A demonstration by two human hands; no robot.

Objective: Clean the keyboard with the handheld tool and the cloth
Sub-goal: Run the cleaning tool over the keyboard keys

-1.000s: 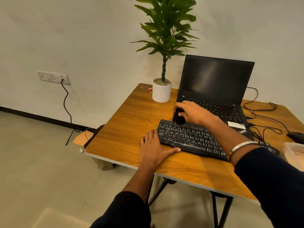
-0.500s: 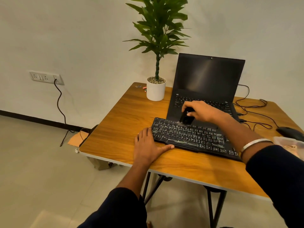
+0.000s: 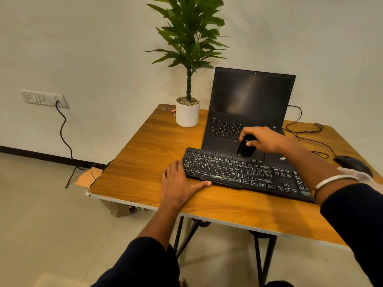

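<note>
While brushing: the right hand [image 3: 267, 140] grips a small black brush [image 3: 245, 149], its bristles down on the top rows of the keyboard [image 3: 244, 172], a little right of frame centre.
Since it must not slide: the left hand [image 3: 179, 182] lies flat on the table [image 3: 145, 154] at the keyboard's left end, fingers straight against that end and thumb along the front edge; this looks like bracing against the brush's push.
Keyboard place: centre to right of frame, lying slantwise, its far edge touching or overlapping the open laptop [image 3: 248, 112] behind it; which of the two I cannot tell.
Right hand pose: forearm reaches in from the lower right across the keyboard's right half, wrist raised, fingers curled round the brush's upper body, tool tilted slightly with its head toward the keys.
Left hand pose: forearm comes up from the bottom centre, palm down, holding nothing.
Hands: well apart, one at each part of the keyboard.
Cloth: not clearly seen; a pale crumpled thing at the right edge may be it.
Stage, as I judge: brushing under way, wiping not yet begun.
Others: plant [image 3: 187, 79] at upper centre; mouse [image 3: 352, 163] at right edge.
</note>
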